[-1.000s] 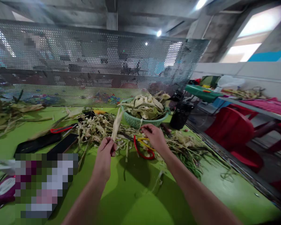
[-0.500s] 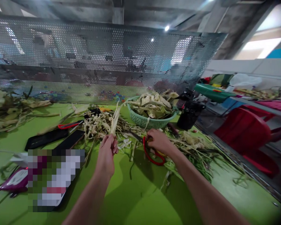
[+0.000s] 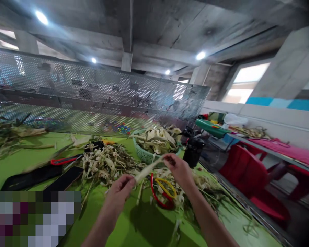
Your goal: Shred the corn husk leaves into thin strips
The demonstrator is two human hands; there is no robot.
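Observation:
A pale strip of dried corn husk is stretched slantwise between my two hands above the green table. My left hand pinches its lower, nearer end. The far end sits in the closed fingertips of my right hand. Below my right hand lie scissors with red and yellow handle loops, their blades mostly hidden among scraps. Behind the strip stands a light green basket heaped with husks. A pile of curled husk trimmings lies beyond my left hand.
To the left lie a red utility knife, a black pouch and a dark flat object. A black container stands right of the basket. A perforated metal screen borders the back. Red chairs stand off the table's right edge.
My right hand has left the scissors, which now lie on the table, and has taken the husk strip's far end. The strip has tilted from upright to slanting. The view has tipped upward.

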